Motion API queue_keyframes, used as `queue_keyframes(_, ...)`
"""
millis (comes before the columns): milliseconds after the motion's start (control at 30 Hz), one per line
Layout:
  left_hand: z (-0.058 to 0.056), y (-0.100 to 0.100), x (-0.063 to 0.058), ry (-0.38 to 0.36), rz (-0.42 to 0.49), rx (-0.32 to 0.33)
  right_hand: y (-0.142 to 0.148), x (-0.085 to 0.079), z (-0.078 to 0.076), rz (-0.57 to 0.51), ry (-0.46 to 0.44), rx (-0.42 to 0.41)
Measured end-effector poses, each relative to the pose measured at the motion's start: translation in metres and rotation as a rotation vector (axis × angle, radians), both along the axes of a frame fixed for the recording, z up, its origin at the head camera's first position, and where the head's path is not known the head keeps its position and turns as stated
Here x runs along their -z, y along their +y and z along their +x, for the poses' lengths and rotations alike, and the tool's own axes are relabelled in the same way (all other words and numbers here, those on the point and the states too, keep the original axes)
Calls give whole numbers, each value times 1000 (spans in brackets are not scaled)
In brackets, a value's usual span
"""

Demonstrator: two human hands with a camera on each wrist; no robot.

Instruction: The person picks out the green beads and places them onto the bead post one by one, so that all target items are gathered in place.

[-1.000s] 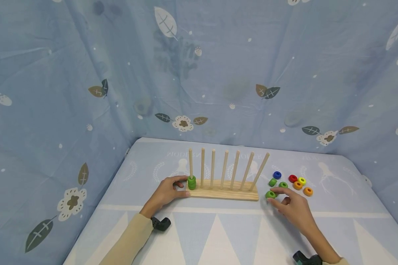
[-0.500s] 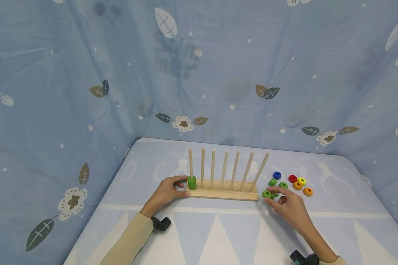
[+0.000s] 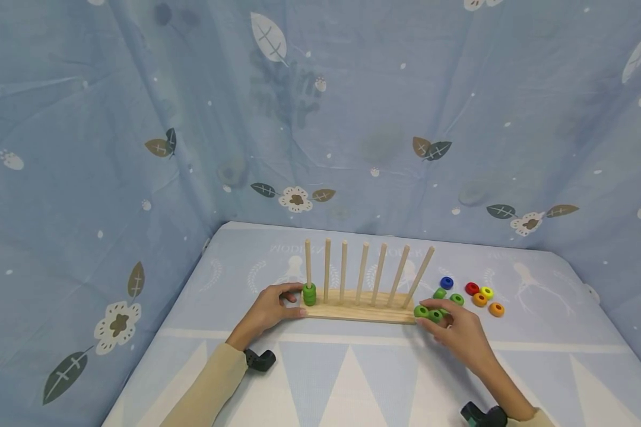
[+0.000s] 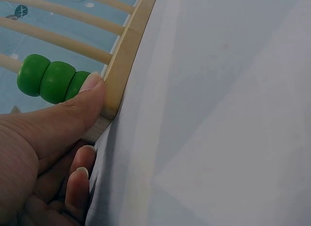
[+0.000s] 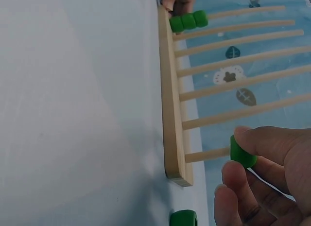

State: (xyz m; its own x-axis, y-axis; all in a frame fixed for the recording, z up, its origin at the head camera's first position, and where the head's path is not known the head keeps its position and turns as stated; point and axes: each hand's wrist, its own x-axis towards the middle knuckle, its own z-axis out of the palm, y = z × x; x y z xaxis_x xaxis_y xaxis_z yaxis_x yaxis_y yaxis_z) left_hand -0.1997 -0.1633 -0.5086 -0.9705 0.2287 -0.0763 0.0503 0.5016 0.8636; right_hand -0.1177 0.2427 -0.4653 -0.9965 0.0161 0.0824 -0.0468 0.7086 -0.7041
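Note:
A wooden peg rack (image 3: 360, 313) with a row of upright pegs stands on the table. Three green beads (image 4: 57, 81) are stacked on its leftmost peg. My left hand (image 3: 269, 309) grips that end of the base, the thumb beside the lowest bead. At the rack's right end, my right hand (image 3: 458, 333) pinches a green bead (image 5: 241, 152) between thumb and fingers. In the right wrist view this bead appears in front of the rightmost peg; whether it touches the peg I cannot tell. Another green bead (image 3: 435, 315) lies on the table by the right fingers.
Beyond the right hand lie a blue bead (image 3: 446, 283), a red bead (image 3: 472, 289), a yellow bead (image 3: 486, 293), two orange beads (image 3: 496, 309) and more green beads (image 3: 456, 299). Patterned blue cloth (image 3: 352, 118) hangs behind and beside the table (image 3: 347, 379).
My right hand has moved left with the pinched green bead, from beside the loose beads to the rack's right end. The left hand stays on the rack.

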Motion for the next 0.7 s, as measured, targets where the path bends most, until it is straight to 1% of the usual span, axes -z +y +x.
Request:
queue_keyframes(133, 0, 0, 1, 3, -9, 4, -3, 0, -1, -1, 29, -26)
queue_keyframes(467, -1, -1, 2, 6, 5, 16, -10, 0, -5, 7, 21, -51)
queue_keyframes(700, -2, -1, 2, 2, 14, 7, -19, 1, -7, -20, 75, -81)
